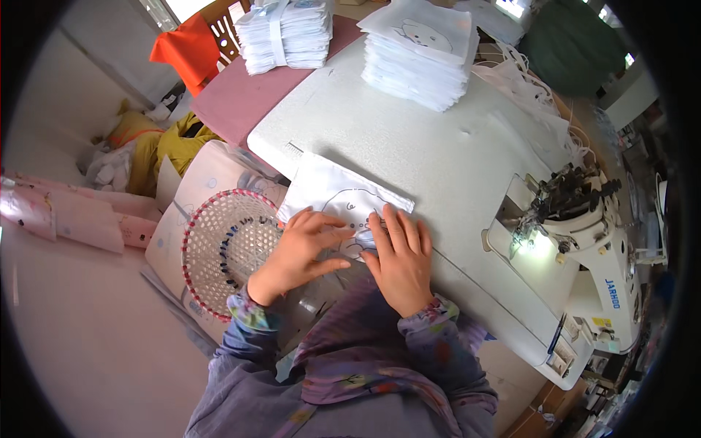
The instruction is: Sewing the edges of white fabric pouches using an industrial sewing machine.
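Observation:
A white fabric piece (321,182) with a line-drawn cartoon face lies at the near edge of the sewing table, partly hanging over it. My left hand (303,248) rests at its lower left part, with the fingers bent and the thumb apart from them. Flat on the right part of the fabric lies my right hand (400,259), its fingers stretched out. Both hands cover some of the drawing. Just left of my left hand is a round woven basket (208,241) with a pink rim.
An industrial sewing machine (602,255) with its lamp lit stands at the right. A tall stack of white printed pieces (416,69) and a tied bundle (285,36) sit at the back. White cords (526,80) lie tangled at the far right. Yellow cloth (179,146) is heaped at left.

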`<state>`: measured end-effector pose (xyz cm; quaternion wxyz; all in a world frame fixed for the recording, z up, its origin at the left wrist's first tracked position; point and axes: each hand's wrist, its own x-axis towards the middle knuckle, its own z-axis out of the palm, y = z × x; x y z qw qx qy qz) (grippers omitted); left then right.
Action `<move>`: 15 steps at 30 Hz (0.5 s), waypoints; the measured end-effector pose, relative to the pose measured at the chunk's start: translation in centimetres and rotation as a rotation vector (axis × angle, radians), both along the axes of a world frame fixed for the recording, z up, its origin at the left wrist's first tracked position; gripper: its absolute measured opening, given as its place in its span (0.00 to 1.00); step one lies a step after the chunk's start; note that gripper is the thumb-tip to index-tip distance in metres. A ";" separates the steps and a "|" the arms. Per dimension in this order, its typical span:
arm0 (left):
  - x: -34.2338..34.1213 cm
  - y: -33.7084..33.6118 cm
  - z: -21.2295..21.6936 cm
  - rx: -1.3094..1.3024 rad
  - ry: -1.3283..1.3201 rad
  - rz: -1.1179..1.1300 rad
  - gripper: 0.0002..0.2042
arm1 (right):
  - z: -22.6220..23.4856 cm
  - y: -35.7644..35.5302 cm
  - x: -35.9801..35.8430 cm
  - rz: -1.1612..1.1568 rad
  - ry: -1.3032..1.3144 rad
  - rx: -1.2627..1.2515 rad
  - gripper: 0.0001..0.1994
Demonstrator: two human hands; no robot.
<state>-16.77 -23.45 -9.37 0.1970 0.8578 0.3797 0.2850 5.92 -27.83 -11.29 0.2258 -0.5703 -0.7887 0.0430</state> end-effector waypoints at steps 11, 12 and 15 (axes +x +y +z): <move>-1.4 7.0 -4.6 0.261 0.079 0.585 0.21 | -1.5 1.9 -3.8 0.025 0.065 0.026 0.32; -1.6 7.1 -4.7 0.255 0.088 0.585 0.21 | -1.5 1.9 -3.9 0.035 0.061 0.028 0.32; -2.3 7.4 -4.4 0.230 0.081 0.605 0.19 | -1.6 1.9 -4.0 0.039 0.021 0.040 0.33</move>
